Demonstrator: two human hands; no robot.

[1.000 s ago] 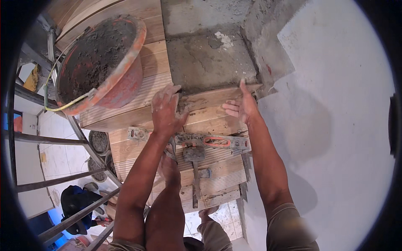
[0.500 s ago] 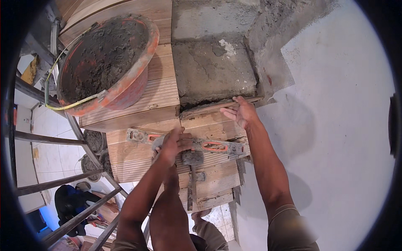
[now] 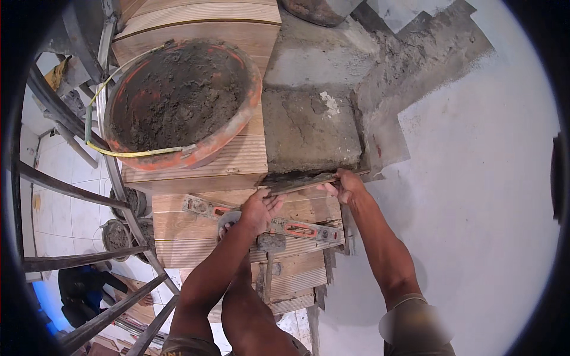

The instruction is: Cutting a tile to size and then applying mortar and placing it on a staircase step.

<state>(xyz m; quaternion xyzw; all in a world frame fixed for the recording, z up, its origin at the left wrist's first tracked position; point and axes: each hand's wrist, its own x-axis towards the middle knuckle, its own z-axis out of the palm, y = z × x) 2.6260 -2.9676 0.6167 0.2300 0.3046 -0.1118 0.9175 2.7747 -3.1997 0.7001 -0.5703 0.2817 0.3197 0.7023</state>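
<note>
My left hand (image 3: 260, 211) grips the left end of a narrow wood-look tile strip (image 3: 303, 184), and my right hand (image 3: 350, 188) grips its right end. The strip is tilted along the front edge of the bare concrete step (image 3: 312, 127), with a dark, rough mortar gap behind it. Just below my hands, a mortar-stained level (image 3: 309, 231) with orange vial holders lies across the tiled tread. A mallet (image 3: 272, 242) lies under the level, its handle pointing toward me. An object beside my left hand is mostly hidden.
A large orange bucket (image 3: 246, 113) of wet mortar stands on the upper tiled step at left. Metal railing (image 3: 71, 190) runs along the left; buckets (image 3: 116, 237) and a crouching co-worker (image 3: 80, 291) are on the floor below. A white wall (image 3: 475, 207) borders the right. Another container (image 3: 314, 9) sits higher up.
My left hand has left the step edge, dipped toward the level and risen to the strip's left end. My right hand has closed on the strip, which now leans outward. The view has shifted.
</note>
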